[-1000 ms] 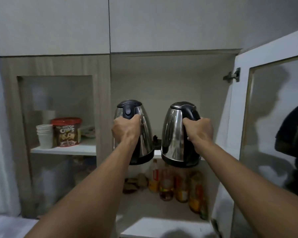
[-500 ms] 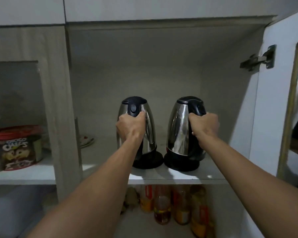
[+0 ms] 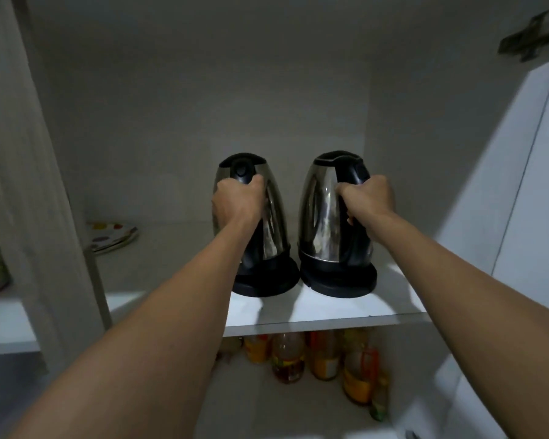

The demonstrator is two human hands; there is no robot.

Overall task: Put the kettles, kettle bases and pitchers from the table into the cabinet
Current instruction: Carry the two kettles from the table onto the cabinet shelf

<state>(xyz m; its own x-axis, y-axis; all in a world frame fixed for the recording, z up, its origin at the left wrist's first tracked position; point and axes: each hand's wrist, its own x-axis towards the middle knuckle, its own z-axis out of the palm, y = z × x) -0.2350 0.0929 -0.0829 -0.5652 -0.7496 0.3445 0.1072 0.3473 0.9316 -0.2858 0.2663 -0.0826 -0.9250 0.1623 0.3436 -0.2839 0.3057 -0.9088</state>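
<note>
Two steel kettles with black lids and handles stand side by side on the white cabinet shelf (image 3: 324,315). The left kettle (image 3: 274,223) rests on its round black base (image 3: 267,282); my left hand (image 3: 236,202) is wrapped around its handle. The right kettle (image 3: 319,217) sits on a second black base (image 3: 339,280), and my right hand (image 3: 366,198) grips its black handle. Both kettles are upright, with spouts facing the cabinet's back wall.
A stack of spotted plates (image 3: 111,236) lies at the shelf's left. Several bottles (image 3: 287,356) stand on the shelf below. The open cabinet door (image 3: 526,185) and its hinge (image 3: 533,36) are on the right. A vertical divider (image 3: 38,185) borders the left.
The kettles went from held in the air in front of the shelf to standing on their bases on the shelf. The view has moved closer to the cabinet.
</note>
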